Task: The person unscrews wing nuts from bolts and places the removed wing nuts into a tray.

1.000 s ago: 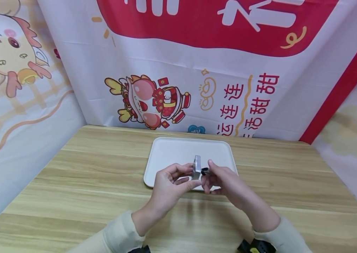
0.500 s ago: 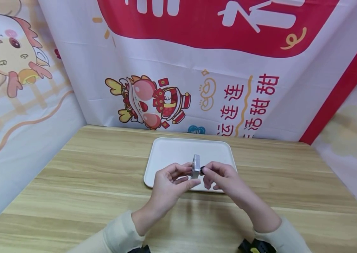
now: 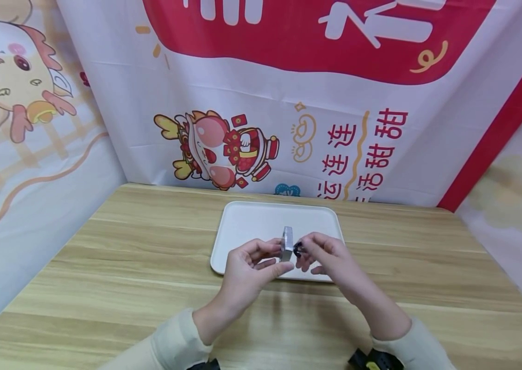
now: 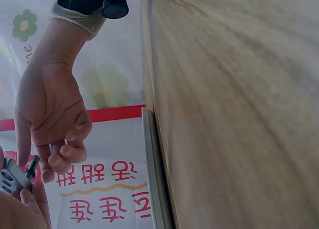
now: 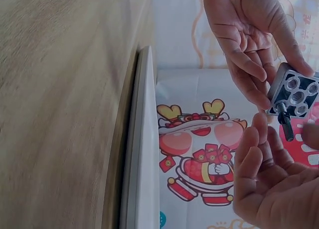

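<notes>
In the head view my left hand (image 3: 251, 267) pinches a square grey metal plate (image 3: 287, 243) by its edges, between thumb and fingers, standing it on edge above the tray. The right wrist view shows the plate's (image 5: 297, 95) face with several round holes. From the hole at one corner sticks a dark threaded bolt (image 5: 285, 122). My right hand (image 3: 327, 257) is right beside it, thumb and fingers loosely bent on either side of the bolt. A gap shows between the right fingertips (image 5: 260, 122) and the bolt in the right wrist view.
A white rectangular tray (image 3: 247, 218) lies on the wooden table (image 3: 126, 288), beneath and behind the hands. A printed cloth (image 3: 242, 87) hangs at the table's far edge, with more printed cloth at both sides.
My right fingers closed in on the bolt half a second ago and now have loosened and drawn slightly away, leaving more of it showing. The left hand and plate have stayed almost still.
</notes>
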Demonstrator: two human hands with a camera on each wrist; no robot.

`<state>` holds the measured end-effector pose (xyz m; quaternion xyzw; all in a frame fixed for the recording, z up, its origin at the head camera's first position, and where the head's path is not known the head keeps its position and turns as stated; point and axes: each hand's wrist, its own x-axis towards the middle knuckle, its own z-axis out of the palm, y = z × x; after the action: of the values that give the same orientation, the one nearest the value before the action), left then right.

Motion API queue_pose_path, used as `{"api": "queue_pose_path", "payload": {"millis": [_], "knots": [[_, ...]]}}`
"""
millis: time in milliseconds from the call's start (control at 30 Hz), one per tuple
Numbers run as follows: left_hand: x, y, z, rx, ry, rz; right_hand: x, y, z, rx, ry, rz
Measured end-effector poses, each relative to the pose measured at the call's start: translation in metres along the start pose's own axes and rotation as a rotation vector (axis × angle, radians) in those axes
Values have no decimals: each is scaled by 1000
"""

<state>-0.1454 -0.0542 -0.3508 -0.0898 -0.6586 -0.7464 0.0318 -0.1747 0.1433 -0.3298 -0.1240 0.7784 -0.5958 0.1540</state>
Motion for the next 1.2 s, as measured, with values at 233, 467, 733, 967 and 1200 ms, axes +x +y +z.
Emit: {"api": "queue_pose_path", "payload": {"millis": [233, 467, 733, 967, 1200], "knots": [[-1, -1, 1, -10, -5, 1, 0, 1, -3, 129, -138, 165], [-2, -2, 1, -2, -18, 9, 0, 5, -1, 276, -323, 188], [-2, -3, 1, 14, -24, -3, -1, 5, 0, 351, -347, 202], [-2, -2, 1, 2, -23, 5, 1, 5, 1, 367, -339, 187], [0, -1, 0, 5, -14, 19, 1, 5, 1, 253, -303, 89]]}}
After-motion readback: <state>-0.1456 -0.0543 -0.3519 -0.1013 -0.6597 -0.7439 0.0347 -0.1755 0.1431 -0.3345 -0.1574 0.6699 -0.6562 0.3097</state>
